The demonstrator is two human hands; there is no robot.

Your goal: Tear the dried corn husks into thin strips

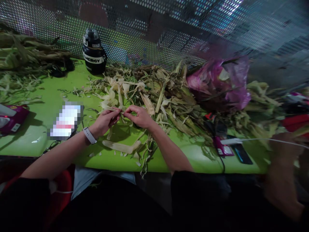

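Note:
Pale corn husk strips [120, 96], fanned out at the top, are pinched between my two hands over the green table [94, 162]. My left hand [105, 121], with a white band on its wrist, grips the bundle from the left. From the right, my right hand [138, 116] pinches the same husks, its thumb and forefinger close to my left fingertips. The exact spot where the fingers meet is small and partly hidden. A loose, bent husk piece [122, 147] lies on the table just below my hands, among small scraps.
Behind my hands is a heap of dry husks [154, 80], with a pink plastic bag [222, 83] to its right. A black jug [94, 53] stands at the back left. A lit phone [66, 120] lies left; a dark phone [242, 154] lies right, near another person's arm [282, 174].

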